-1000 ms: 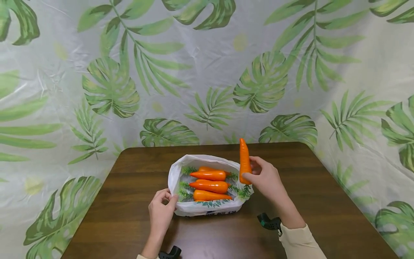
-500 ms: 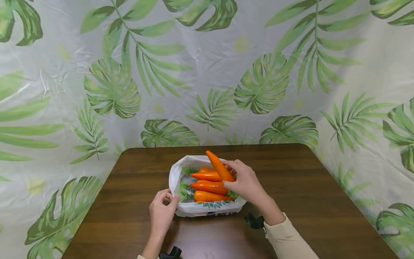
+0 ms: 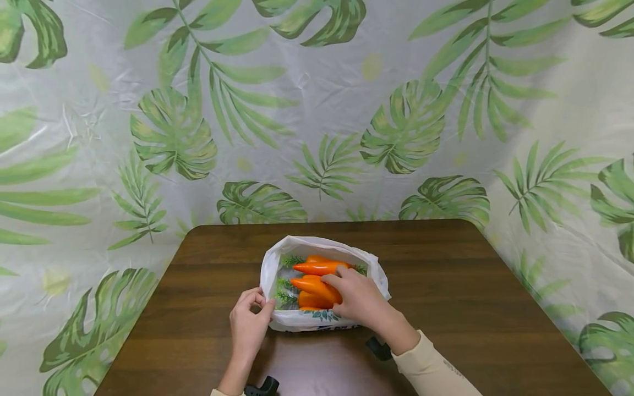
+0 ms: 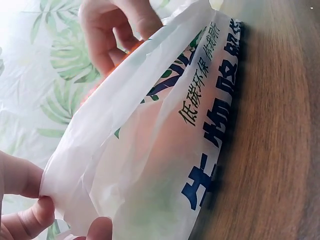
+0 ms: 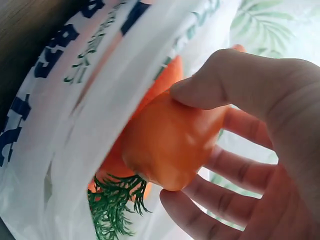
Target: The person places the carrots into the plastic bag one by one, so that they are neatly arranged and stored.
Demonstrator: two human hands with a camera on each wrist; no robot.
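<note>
A white plastic bag (image 3: pixel 269 269) with printed writing stands on the table, its mouth spread wide. Several carrots (image 3: pixel 314 268) with green tops lie side by side inside. My left hand (image 3: pixel 249 319) pinches the bag's left rim between thumb and fingers. Inside the mouth, on the right, my right hand (image 3: pixel 364 297) grips a carrot over the others. Seen from the right wrist, the thumb and fingers curl round the thick end of this carrot (image 5: pixel 170 140), with dark green fronds (image 5: pixel 117 202) below it. The hand hides part of the carrots in the head view.
The brown wooden table (image 3: pixel 455 286) extends on every side of the bag. A leaf-patterned sheet (image 3: pixel 322 110) hangs behind its far edge. A black wrist device (image 3: pixel 262 386) sits on the left forearm.
My right hand has carried its carrot left and down, from upright at the bag's right rim into the bag onto the other carrots. The left hand stays at the rim.
</note>
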